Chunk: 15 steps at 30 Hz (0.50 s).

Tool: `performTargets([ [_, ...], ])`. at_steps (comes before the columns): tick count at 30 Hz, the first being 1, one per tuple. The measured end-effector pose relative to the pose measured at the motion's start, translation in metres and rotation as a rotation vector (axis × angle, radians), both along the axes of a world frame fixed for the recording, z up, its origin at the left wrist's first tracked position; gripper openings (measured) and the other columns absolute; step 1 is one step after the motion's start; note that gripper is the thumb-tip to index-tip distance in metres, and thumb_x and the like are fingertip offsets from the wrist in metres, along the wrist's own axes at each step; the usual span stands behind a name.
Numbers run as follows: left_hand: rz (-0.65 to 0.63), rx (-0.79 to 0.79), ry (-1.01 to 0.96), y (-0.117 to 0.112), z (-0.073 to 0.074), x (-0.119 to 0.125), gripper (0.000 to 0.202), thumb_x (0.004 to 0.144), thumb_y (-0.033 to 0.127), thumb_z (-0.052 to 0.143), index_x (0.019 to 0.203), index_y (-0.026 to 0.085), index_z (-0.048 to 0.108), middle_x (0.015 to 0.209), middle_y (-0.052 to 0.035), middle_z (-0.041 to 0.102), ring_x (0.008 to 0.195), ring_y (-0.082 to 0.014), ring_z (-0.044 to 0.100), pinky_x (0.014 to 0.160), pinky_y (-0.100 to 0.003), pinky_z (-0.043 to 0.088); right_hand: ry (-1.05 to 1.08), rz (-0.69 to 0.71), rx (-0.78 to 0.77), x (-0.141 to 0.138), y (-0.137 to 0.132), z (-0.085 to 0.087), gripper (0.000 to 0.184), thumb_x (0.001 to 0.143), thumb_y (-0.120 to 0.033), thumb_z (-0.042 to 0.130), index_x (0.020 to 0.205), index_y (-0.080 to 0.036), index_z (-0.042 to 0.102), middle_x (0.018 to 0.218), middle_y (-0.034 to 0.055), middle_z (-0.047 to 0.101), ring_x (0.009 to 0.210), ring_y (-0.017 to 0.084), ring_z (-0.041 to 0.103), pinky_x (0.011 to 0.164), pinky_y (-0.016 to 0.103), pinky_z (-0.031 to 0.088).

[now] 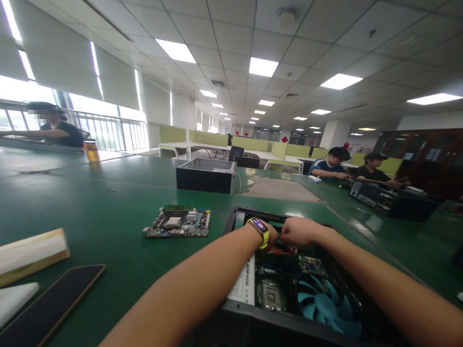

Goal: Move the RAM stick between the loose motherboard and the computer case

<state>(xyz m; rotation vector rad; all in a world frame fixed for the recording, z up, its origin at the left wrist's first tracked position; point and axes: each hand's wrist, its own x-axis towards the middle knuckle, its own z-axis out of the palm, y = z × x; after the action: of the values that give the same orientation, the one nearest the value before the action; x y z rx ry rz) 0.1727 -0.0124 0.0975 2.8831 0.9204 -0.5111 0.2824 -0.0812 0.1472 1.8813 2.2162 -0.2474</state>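
An open black computer case (238, 313) lies before me on the green table. Both my hands reach into its far part, close together. My left hand (272, 235), below a wrist with a yellow-banded smartwatch (259, 225), points down into the case, its fingers mostly hidden. Beside it my right hand (297, 231) is curled closed, and what its fingers hold, if anything, is out of sight. Red cables (284, 251) run just under the hands. Nearer to me in the case are a power supply (244, 284) with a white label, a processor socket (271, 295) and a blue fan (327, 306).
A loose motherboard (177, 222) lies left of the case, and an open metal casing (206, 178) stands beyond. At the left are a phone-like dark slab (54, 303) and a yellowish block (32, 255). Other people sit farther off, two by another computer case (394, 197).
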Motion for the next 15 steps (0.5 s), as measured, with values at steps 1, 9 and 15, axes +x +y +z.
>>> performTargets([
  [1, 0.002, -0.016, 0.036, 0.002, -0.004, 0.003, 0.019, 0.042, 0.012, 0.075, 0.06, 0.016, 0.071, 0.059, -0.0047, 0.068, 0.061, -0.0202, 0.061, 0.061, -0.028, 0.048, -0.072, -0.022, 0.021, 0.008, 0.01, -0.014, 0.029, 0.07, -0.042, 0.056, 0.073, -0.017, 0.072, 0.072, 0.0073, 0.068, 0.068, 0.019, 0.063, 0.059, 0.024, 0.042],
  [9, -0.014, -0.113, 0.149, 0.009, -0.023, 0.016, 0.017, 0.044, 0.026, 0.079, 0.042, 0.016, 0.065, 0.047, -0.0059, 0.062, 0.056, -0.023, 0.06, 0.061, -0.034, 0.049, -0.285, -0.003, 0.055, 0.018, 0.02, -0.063, 0.04, 0.052, -0.038, 0.073, 0.086, -0.017, 0.073, 0.088, 0.0138, 0.069, 0.084, 0.028, 0.064, 0.068, 0.033, 0.049],
  [15, -0.036, -0.093, 0.137, 0.0, -0.03, 0.021, 0.025, 0.045, 0.034, 0.08, 0.042, 0.015, 0.064, 0.046, -0.0066, 0.061, 0.059, -0.0233, 0.059, 0.068, -0.037, 0.049, -0.375, 0.034, 0.013, 0.011, 0.014, -0.067, 0.034, 0.059, -0.021, 0.069, 0.092, -0.011, 0.071, 0.095, 0.0186, 0.067, 0.089, 0.03, 0.064, 0.073, 0.036, 0.05],
])
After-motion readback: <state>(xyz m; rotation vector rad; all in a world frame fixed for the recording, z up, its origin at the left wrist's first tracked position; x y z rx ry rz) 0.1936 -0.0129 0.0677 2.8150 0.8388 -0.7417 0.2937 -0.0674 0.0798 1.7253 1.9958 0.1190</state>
